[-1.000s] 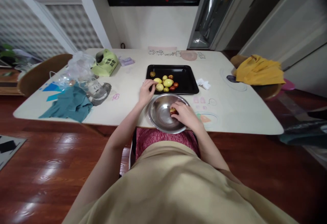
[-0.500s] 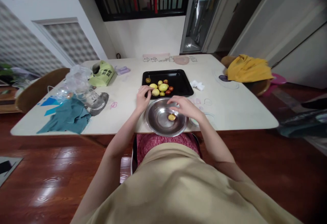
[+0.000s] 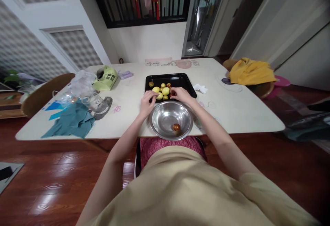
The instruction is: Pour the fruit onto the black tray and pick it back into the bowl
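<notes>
On the black tray, several yellow fruits lie together with smaller greenish and dark red ones. My left hand rests at the tray's near left edge, fingers bent and apart, tips touching a yellow fruit. Across from it, my right hand reaches over the near edge, thumb and fingers closed around a small dark red fruit, mostly hidden. Nearer to me is a shiny steel bowl, holding a single small reddish-brown fruit.
The white table also bears a teal cloth, a clear plastic bag, a green bag and a white tissue. A yellow garment drapes a chair at the right.
My right hand has moved from above the bowl to the fruits on the tray. The fruit in the bowl looked yellow and now shows a reddish-brown side. My left hand stays beside the yellow fruits.
</notes>
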Motion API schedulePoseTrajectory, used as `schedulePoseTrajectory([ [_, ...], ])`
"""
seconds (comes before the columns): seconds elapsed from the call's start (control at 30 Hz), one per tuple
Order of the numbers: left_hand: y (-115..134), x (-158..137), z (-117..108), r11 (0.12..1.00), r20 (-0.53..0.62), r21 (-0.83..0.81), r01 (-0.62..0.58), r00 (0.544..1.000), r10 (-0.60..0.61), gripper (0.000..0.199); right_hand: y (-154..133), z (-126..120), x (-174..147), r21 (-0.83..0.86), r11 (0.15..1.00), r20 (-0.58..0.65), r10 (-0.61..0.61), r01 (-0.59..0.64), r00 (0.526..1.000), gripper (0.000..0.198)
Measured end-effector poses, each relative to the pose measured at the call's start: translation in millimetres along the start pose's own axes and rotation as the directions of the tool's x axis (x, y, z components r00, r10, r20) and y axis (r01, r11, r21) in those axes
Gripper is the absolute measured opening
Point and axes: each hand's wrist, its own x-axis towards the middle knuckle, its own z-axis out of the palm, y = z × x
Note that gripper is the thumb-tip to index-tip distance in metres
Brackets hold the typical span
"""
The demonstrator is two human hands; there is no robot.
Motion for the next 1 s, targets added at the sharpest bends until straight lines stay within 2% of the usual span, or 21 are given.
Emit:
schedulePoseTrajectory([
  [0.2,4.3,-0.3,-4.1,1.000,0.027,0.002,0.025,0.999,-0.025,0.034,11.6,2.8,2.2,0.082,0.997,-0.002,0.000,0.000,1.000,0.018],
  [0.3,8.8,-2.9,-8.5,0.999,0.054,-0.045,0.023,0.998,-0.020,0.032,13.5,-3.6,-2.0,0.123,0.992,-0.051,0.006,0.001,0.999,0.021],
  [0.4,13.3,-6.0,-13.2,0.996,0.107,-0.084,0.017,0.994,-0.008,0.031,4.1,-17.9,-21.6,0.207,0.977,-0.163,-0.025,0.059,0.986,0.024],
  [0.5,16.0,-7.7,-15.8,0.992,0.155,-0.124,0.014,0.988,0.005,0.033,-18.9,-31.0,-56.5,0.306,0.935,-0.223,-0.112,0.178,0.968,0.026],
  [0.57,16.5,-7.8,-16.2,0.986,0.177,-0.165,0.007,0.984,0.022,0.033,-36.9,-33.3,-81.5,0.338,0.912,-0.188,-0.175,0.231,0.966,0.023],
  [0.7,15.9,-6.8,-16.3,0.981,0.209,-0.191,0.021,0.978,0.020,0.035,-60.8,-21.7,-113.6,0.317,0.917,-0.013,-0.251,0.242,0.968,0.017],
  [0.83,15.5,-6.0,-16.9,0.985,0.254,-0.164,0.051,0.967,-0.008,0.039,-66.8,-8.7,-117.4,0.193,0.960,0.107,-0.226,0.203,0.968,0.023],
  [1.0,14.3,-5.3,-16.3,0.971,0.235,-0.239,0.011,0.971,0.047,0.037,-68.8,-6.3,-115.6,0.122,0.976,0.129,-0.197,0.182,0.972,0.026],
])
